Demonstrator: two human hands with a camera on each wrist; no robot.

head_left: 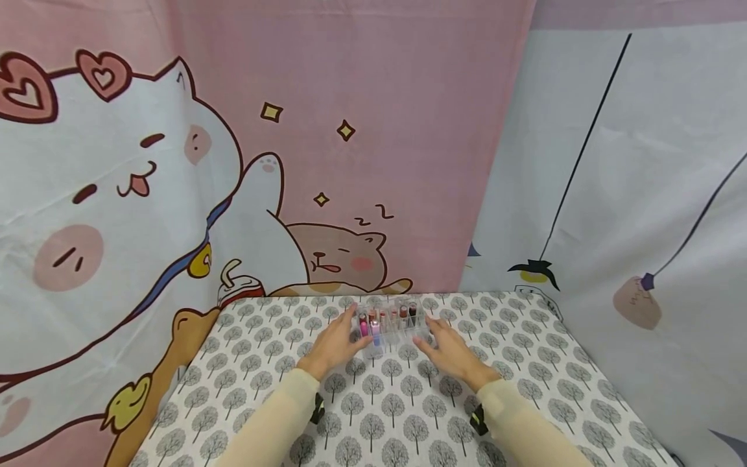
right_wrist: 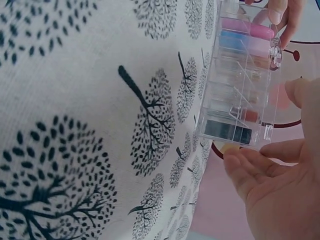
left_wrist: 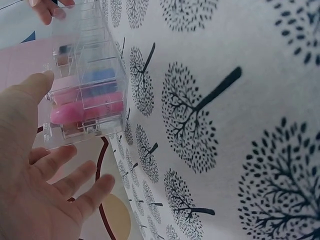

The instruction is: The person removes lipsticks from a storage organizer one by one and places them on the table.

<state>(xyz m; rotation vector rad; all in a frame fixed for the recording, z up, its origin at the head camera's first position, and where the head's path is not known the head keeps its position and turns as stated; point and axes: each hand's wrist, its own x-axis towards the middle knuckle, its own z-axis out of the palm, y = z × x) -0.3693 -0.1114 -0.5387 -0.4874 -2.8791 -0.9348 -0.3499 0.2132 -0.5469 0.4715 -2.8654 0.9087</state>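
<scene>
A clear plastic lipstick organizer (head_left: 403, 336) stands on the tablecloth, with several lipsticks in its compartments. A bright pink tube (left_wrist: 90, 107) and a blue-and-pink tube (left_wrist: 100, 82) sit toward its left end. Toward the right end there is a dark tube (right_wrist: 227, 131). My left hand (head_left: 334, 344) is at the left end, its fingers spread beside the wall and the thumb at the front upper edge. At the other end my right hand (head_left: 452, 349) has its fingers extended along the side, fingertips close to the corner and thumb in front.
The table is covered with a white cloth (head_left: 373, 402) printed with grey trees. Behind it hangs a pink curtain (head_left: 408, 130) with cartoon animals, and a pale curtain (head_left: 642, 162) hangs on the right. The organizer stands near the table's far edge.
</scene>
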